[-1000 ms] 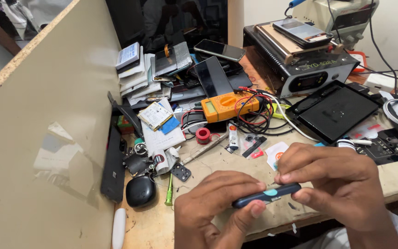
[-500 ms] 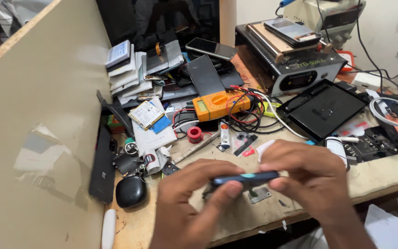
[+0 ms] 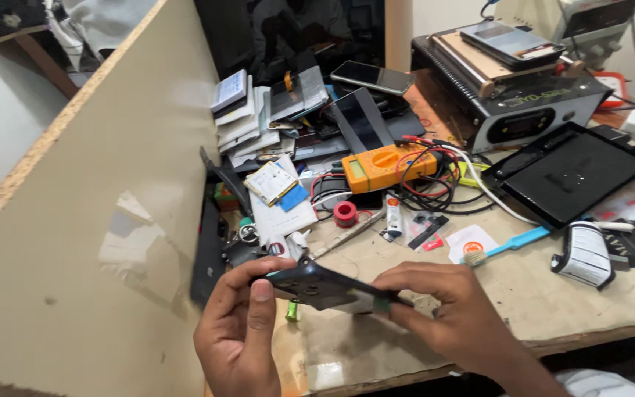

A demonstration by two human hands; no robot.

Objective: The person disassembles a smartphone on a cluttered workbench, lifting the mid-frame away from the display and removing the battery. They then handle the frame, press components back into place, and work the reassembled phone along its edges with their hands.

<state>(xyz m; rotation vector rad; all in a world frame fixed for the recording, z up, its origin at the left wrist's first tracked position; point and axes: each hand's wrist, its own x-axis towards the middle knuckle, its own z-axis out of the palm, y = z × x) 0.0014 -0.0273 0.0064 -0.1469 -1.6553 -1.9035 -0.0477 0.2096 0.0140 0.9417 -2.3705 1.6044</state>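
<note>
Both my hands hold a dark phone [image 3: 325,288] flat above the front of the wooden workbench [image 3: 523,294]. My left hand [image 3: 240,334] grips its left end, thumb lying on top. My right hand [image 3: 446,312] pinches its right end with the fingertips. The phone's back faces up and shows round camera holes; its right part is hidden under my fingers. A small green-tipped tool [image 3: 292,310] lies on the bench just under the phone.
A beige partition board [image 3: 104,220] walls off the left. Behind the hands lie an orange multimeter [image 3: 384,166] with red and black leads, a red tape roll [image 3: 345,213], stacked phone parts [image 3: 248,117], a black machine [image 3: 516,88], a black tray [image 3: 571,173] and a blue brush [image 3: 512,244].
The phone has turned from edge-on to its flat back showing, and the hands have spread to its two ends. The view has shifted left and closer.
</note>
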